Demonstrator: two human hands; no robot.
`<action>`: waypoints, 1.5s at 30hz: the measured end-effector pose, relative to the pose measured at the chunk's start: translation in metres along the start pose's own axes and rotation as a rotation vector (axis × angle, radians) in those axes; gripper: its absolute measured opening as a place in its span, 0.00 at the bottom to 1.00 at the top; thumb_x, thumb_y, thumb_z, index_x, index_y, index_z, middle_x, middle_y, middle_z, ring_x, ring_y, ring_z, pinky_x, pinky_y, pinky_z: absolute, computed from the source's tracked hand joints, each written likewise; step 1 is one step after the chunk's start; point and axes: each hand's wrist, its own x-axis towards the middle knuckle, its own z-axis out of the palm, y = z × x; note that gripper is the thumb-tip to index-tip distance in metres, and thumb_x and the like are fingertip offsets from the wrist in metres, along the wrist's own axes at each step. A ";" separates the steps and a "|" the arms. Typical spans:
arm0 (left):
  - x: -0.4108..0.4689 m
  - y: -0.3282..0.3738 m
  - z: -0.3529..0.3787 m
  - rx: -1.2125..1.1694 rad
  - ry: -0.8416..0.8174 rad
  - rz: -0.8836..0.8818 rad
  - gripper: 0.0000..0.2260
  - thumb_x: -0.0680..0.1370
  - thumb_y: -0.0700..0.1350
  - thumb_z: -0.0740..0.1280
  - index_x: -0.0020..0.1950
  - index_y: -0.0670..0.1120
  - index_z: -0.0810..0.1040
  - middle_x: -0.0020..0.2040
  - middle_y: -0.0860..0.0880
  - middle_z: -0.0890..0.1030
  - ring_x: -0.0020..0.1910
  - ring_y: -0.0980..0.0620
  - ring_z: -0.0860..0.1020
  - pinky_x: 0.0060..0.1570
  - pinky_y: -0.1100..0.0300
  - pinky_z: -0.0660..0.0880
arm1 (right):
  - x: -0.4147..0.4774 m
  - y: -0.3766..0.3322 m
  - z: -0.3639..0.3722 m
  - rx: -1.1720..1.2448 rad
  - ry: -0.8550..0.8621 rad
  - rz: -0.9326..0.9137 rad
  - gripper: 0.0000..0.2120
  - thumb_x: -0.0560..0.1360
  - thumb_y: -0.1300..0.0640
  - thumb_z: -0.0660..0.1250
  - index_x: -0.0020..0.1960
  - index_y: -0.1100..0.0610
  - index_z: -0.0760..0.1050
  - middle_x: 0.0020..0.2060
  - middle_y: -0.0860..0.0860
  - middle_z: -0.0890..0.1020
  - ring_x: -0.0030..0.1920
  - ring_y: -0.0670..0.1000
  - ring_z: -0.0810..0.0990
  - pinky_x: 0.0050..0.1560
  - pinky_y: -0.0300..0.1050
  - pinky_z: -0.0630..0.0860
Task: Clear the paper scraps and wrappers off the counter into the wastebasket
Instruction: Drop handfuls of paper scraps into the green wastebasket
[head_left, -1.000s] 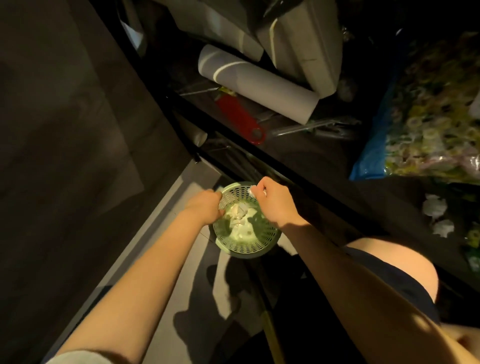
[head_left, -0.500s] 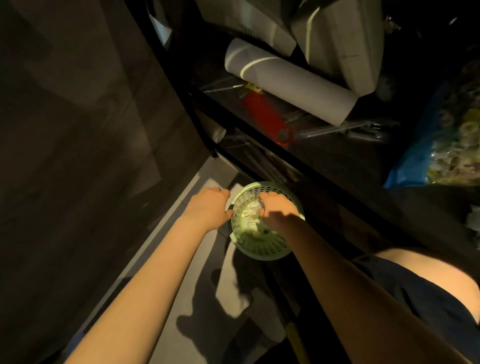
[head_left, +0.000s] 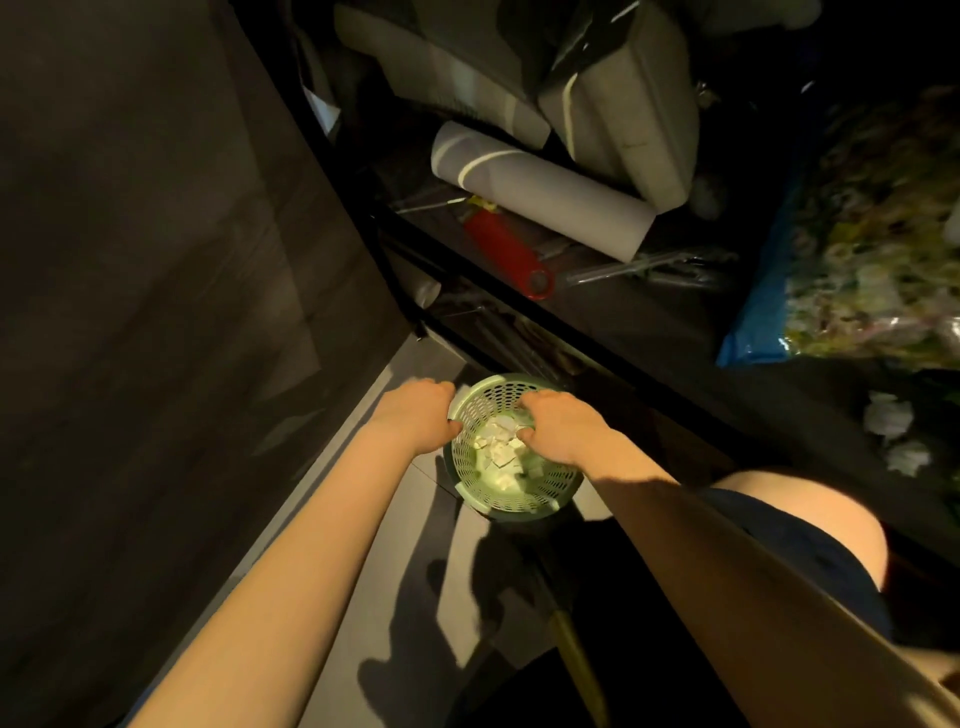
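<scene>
A pale green perforated wastebasket (head_left: 540, 493) stands on the grey floor below the dark counter edge. Several white paper scraps (head_left: 498, 449) lie inside it. My left hand (head_left: 421, 413) grips the basket's left rim. My right hand (head_left: 563, 423) curls over the right rim, fingers reaching into the opening; whether it still holds a scrap is hidden. Two crumpled white paper balls (head_left: 891, 415) lie on the dark counter at the far right.
On the counter (head_left: 649, 322) lie a grey paper roll (head_left: 540, 192), a red-handled tool (head_left: 506, 252), metal tongs (head_left: 660, 267) and a blue bag (head_left: 769, 291) of colourful items. A dark wall (head_left: 156, 260) fills the left. My knee (head_left: 769, 525) is right of the basket.
My right hand dipped into the basket with a white scrap and now sits on the right rim. The left hand stayed on the left rim. The view shifted slightly.
</scene>
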 end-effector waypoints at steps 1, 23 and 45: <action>-0.004 0.002 -0.002 0.003 0.008 0.000 0.21 0.78 0.52 0.62 0.68 0.44 0.69 0.64 0.43 0.73 0.62 0.43 0.73 0.58 0.49 0.74 | -0.006 0.000 -0.004 -0.004 0.014 -0.008 0.24 0.78 0.50 0.61 0.71 0.55 0.64 0.68 0.56 0.71 0.67 0.59 0.70 0.64 0.54 0.71; -0.158 0.052 -0.117 0.004 0.475 0.081 0.21 0.77 0.54 0.64 0.67 0.46 0.70 0.62 0.46 0.75 0.60 0.45 0.75 0.57 0.49 0.75 | -0.210 -0.014 -0.129 -0.027 0.508 -0.184 0.19 0.78 0.48 0.61 0.67 0.52 0.70 0.63 0.52 0.77 0.62 0.54 0.75 0.57 0.49 0.73; -0.217 0.228 -0.321 0.092 0.923 0.438 0.19 0.78 0.53 0.62 0.67 0.46 0.71 0.63 0.47 0.75 0.62 0.49 0.73 0.60 0.55 0.72 | -0.375 0.070 -0.296 0.074 1.113 -0.032 0.14 0.78 0.50 0.62 0.62 0.50 0.74 0.58 0.46 0.79 0.55 0.47 0.76 0.56 0.48 0.76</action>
